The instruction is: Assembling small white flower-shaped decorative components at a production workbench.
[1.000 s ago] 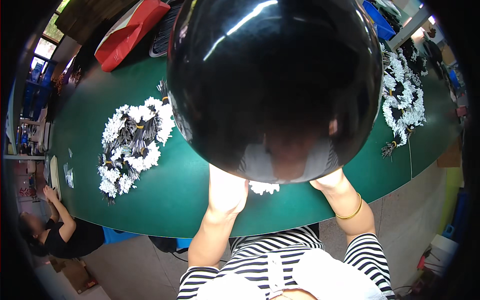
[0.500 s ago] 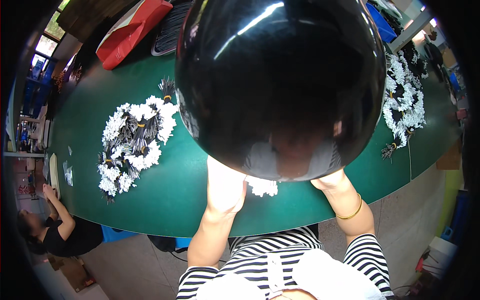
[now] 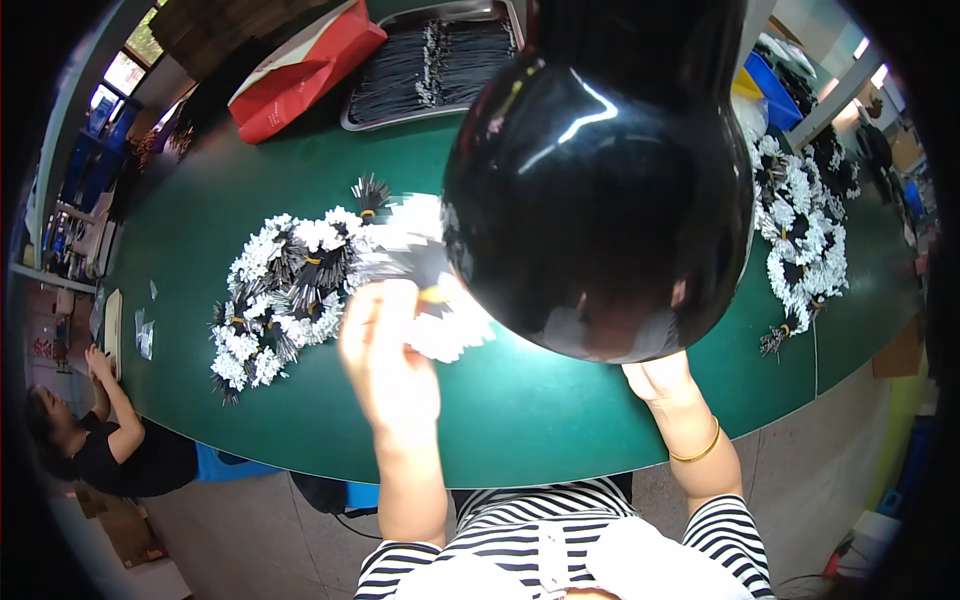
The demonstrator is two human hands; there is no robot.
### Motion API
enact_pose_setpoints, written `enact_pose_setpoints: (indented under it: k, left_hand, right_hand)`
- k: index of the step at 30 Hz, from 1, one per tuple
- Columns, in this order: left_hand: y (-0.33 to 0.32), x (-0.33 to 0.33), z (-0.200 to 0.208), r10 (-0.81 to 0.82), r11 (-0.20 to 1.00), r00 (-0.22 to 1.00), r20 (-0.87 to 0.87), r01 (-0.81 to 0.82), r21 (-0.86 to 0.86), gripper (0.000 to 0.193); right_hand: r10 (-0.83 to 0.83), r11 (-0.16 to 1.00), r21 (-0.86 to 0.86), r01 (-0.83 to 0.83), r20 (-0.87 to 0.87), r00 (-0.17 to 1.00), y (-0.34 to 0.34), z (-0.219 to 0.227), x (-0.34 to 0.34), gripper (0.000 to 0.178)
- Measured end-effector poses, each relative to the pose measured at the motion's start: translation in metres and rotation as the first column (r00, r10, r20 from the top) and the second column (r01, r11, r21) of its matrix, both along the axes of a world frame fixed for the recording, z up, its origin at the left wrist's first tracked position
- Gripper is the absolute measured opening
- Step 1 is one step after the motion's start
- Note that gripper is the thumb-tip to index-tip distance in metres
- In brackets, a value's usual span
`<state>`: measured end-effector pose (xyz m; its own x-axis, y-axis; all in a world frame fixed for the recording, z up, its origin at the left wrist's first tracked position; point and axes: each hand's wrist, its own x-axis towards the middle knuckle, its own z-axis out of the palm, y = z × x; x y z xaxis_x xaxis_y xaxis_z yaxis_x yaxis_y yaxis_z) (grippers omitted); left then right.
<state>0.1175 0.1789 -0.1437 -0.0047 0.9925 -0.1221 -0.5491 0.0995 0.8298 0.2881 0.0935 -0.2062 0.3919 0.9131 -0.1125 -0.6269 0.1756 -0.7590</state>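
My left hand (image 3: 388, 365) is closed on a bundle of black wires with white connector ends (image 3: 445, 335), smeared by motion and tied with a yellow band. It is just to the left of a glossy black lamp shade (image 3: 600, 210), which fills the upper middle of the view. Only the wrist and heel of my right hand (image 3: 658, 376) show below the shade's lower rim; its fingers are hidden behind it. Beside my left hand lies a pile of similar banded wire bundles (image 3: 285, 290) on the green table (image 3: 540, 430).
At the back stand a metal tray (image 3: 440, 70) of black wires and a red bag (image 3: 305, 75). More bundles (image 3: 795, 235) lie at the right, before a blue bin (image 3: 770, 90). Another person (image 3: 110, 430) sits at the table's left end.
My left hand has come out from beneath the lamp shade, moving left toward the pile with the wire bundle. The shade appears smaller and farther right; more of the tray shows.
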Motion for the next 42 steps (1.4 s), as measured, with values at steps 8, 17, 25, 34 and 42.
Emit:
enact_pose_setpoints:
  k: [8,17,25,34,42]
  left_hand:
    - [0.018,-0.018,-0.016,0.256,0.924,0.95,-0.181,-0.185,0.336,0.056]
    - [0.006,-0.019,-0.022,0.057,0.953,0.966,-0.253,0.023,0.301,0.024]
    - [-0.002,-0.014,-0.03,-0.268,0.898,0.932,-0.245,0.333,0.288,0.012]
    - [-0.019,0.008,-0.035,-0.489,0.798,0.771,-0.408,0.585,0.148,0.014]
    - [-0.019,0.012,-0.053,-0.731,0.496,0.541,0.416,0.84,-0.221,0.05]
  right_hand:
    - [0.104,0.993,-0.107,-0.044,0.657,0.746,-0.005,0.04,-0.001,0.018]
    - [0.014,0.873,0.139,0.468,0.951,-0.308,0.013,0.034,0.103,0.022]
    - [0.083,0.713,0.16,0.683,0.947,-0.309,0.02,0.015,0.179,0.036]
    - [0.063,0.791,0.212,0.575,0.905,-0.421,0.01,0.028,0.159,0.025]
    - [-0.357,0.934,0.344,-0.098,0.892,-0.277,-0.003,0.066,0.03,0.022]
